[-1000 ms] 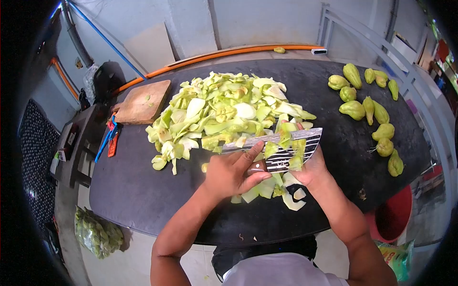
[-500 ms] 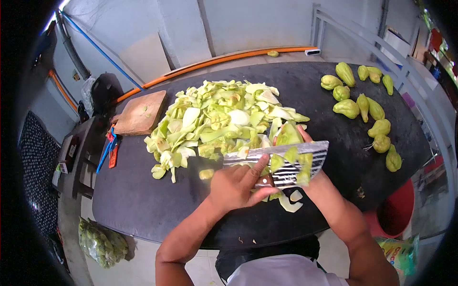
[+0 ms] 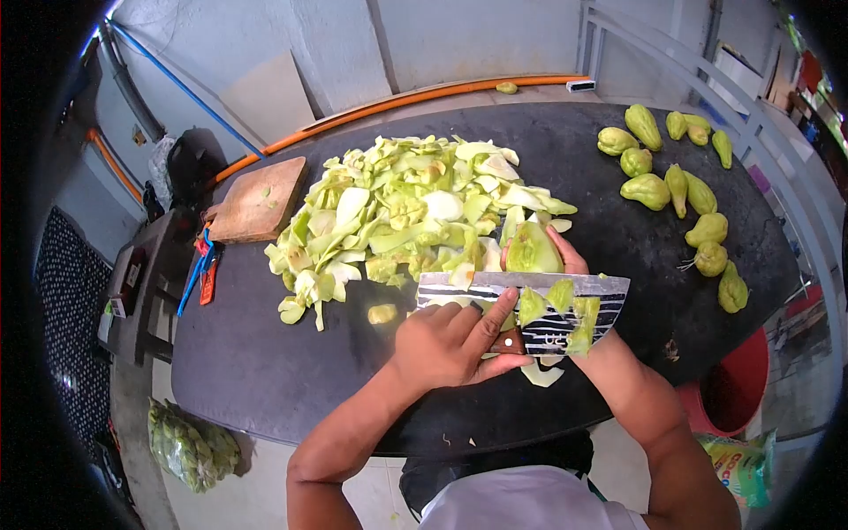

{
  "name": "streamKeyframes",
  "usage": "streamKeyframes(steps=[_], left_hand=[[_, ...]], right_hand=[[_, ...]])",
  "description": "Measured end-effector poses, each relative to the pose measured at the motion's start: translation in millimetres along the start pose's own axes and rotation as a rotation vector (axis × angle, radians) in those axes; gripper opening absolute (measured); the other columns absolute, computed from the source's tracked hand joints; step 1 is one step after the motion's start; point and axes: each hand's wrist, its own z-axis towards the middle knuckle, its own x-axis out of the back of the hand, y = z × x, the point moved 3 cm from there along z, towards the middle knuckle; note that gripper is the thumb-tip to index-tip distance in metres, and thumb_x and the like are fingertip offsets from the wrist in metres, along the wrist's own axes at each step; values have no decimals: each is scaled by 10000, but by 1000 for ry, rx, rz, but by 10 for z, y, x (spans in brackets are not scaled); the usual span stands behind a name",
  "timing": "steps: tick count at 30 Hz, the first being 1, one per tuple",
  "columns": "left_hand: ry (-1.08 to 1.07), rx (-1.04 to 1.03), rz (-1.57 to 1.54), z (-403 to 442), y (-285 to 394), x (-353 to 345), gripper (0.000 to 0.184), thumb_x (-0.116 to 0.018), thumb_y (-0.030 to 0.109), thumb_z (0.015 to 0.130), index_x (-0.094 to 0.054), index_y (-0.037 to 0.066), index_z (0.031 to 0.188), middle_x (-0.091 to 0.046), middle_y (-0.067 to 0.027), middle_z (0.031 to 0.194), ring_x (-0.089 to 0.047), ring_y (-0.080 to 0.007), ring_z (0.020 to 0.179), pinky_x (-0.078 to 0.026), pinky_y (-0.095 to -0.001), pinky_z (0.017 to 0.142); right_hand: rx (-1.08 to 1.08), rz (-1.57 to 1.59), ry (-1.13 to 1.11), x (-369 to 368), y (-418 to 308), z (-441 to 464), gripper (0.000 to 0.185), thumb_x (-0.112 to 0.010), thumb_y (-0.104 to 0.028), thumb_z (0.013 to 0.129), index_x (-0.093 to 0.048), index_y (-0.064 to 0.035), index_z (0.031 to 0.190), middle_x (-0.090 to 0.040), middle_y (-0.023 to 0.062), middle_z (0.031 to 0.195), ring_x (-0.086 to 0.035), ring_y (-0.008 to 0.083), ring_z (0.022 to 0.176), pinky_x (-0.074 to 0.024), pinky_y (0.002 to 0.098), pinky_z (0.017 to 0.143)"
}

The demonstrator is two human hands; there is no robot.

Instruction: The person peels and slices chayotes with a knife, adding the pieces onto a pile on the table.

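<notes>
My left hand (image 3: pixel 446 343) is wrapped round the brown handle of a wide cleaver (image 3: pixel 565 309), its index finger laid along the blade. Green scraps of peel cling to the black-and-silver striped blade. Behind the blade, my right hand (image 3: pixel 570 253) cups a partly peeled chayote (image 3: pixel 533 249); the blade hides much of that palm. A big heap of chayote peels (image 3: pixel 397 212) lies just beyond both hands. Near my left knuckles sits a small pale green piece (image 3: pixel 382 314), and white slices (image 3: pixel 541 375) lie under the cleaver.
Several whole chayotes (image 3: pixel 645 191) are spread over the right side of the dark table (image 3: pixel 291 380). At the left are a wooden board (image 3: pixel 258 201) and a blue-and-red tool (image 3: pixel 207 274). A red bin (image 3: pixel 726 384) stands below the right edge, a filled plastic bag (image 3: pixel 190 442) at lower left.
The cleaver has shifted slightly right and down, away from the chayote, uncovering more of its cut face. Both hands keep their hold.
</notes>
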Motion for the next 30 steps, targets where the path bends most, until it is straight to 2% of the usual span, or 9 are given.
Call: streamKeyframes(steps=[8,10,12,17,20,21,26,28,30], left_hand=[[-26,209,-75,-144,-440,-3,803,-817,469,790,-591,-12,1392,-606,-47,667,-603,-210,537,-506,-337,529],[2,165,-140,-126,-337,27,812,-803,499,800,-584,6,1408,-607,-41,660,-606,-208,534,-507,-339,527],[-61,100,-109,-87,-190,47,820,-794,526,797,-590,23,1410,-568,-22,629,-587,-187,518,-491,-335,510],[-59,110,-143,-73,-199,28,826,-773,588,794,-597,66,1410,-569,-22,626,-605,-193,516,-489,-331,482],[21,226,-149,-209,-522,-60,770,-763,552,828,-605,52,1392,-640,-38,673,-649,-229,559,-517,-359,505],[-3,241,-157,-230,-532,-24,761,-765,548,827,-612,55,1386,-643,-38,676,-652,-231,563,-518,-361,507],[-67,182,-206,-97,-283,81,734,-751,568,832,-640,72,1362,-657,-53,696,-673,-240,588,-526,-359,517],[-73,234,-201,-151,-412,10,720,-744,563,843,-644,66,1355,-679,-67,719,-686,-250,605,-531,-358,525],[-46,505,-309,-248,-686,-61,618,-730,500,891,-659,62,1322,-727,-102,800,-726,-279,693,-562,-373,624]], right_hand=[[-109,274,8,-62,48,-24,527,-417,-427,1058,-524,-34,1392,-603,184,1340,-606,343,1208,-476,493,1082],[-135,171,71,-194,25,-80,523,-400,-416,1066,-504,-32,1406,-595,181,1352,-606,324,1212,-477,481,1083],[-264,296,-276,-131,-11,-50,523,-402,-422,1074,-491,-32,1411,-593,184,1347,-612,299,1206,-482,462,1080],[-242,211,-241,20,-10,6,523,-393,-458,1076,-525,-55,1381,-616,158,1293,-631,278,1156,-511,447,1039],[-94,83,109,-120,29,-41,517,-426,-475,1056,-547,-87,1375,-614,147,1316,-636,279,1123,-523,458,1004],[-210,119,-300,-169,-12,-60,534,-427,-466,1057,-527,-77,1408,-607,152,1342,-617,289,1190,-494,462,1055],[-213,128,-127,-160,24,-33,534,-437,-457,1059,-528,-59,1403,-616,152,1332,-620,270,1203,-478,445,1082],[-203,92,35,-38,39,8,486,-454,-456,1051,-565,-95,1357,-643,123,1283,-640,273,1146,-542,512,932],[-260,3,-207,-52,9,-55,414,-499,-475,1021,-618,-166,1268,-682,93,1128,-662,286,969,-505,492,559]])
